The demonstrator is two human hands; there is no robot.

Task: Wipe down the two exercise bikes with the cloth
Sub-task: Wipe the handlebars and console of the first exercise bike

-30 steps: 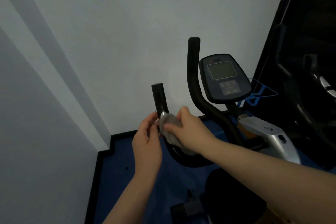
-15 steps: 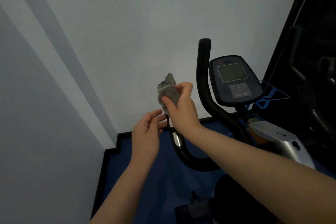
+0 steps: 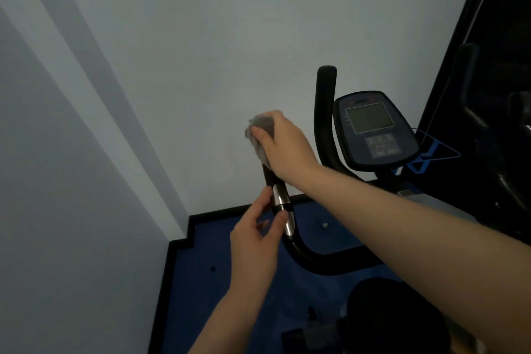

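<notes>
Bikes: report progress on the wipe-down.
Nothing visibly finished. In hand: the right hand grips the cloth over the top of the left handlebar, which the left hand touches lower down. Apparently left: right handlebar, console, second bike.

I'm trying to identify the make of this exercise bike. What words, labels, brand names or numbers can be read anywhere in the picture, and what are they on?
No text can be read.
Console, above the screen: a short dark mark, maybe a brand name, too blurred to read.
Console keypad: button markings, too small and blurred.
Left of the screen: small indicator marks, unreadable.
Blue graphic on the dark panel behind the console: a shape, no letters discernible.
</notes>
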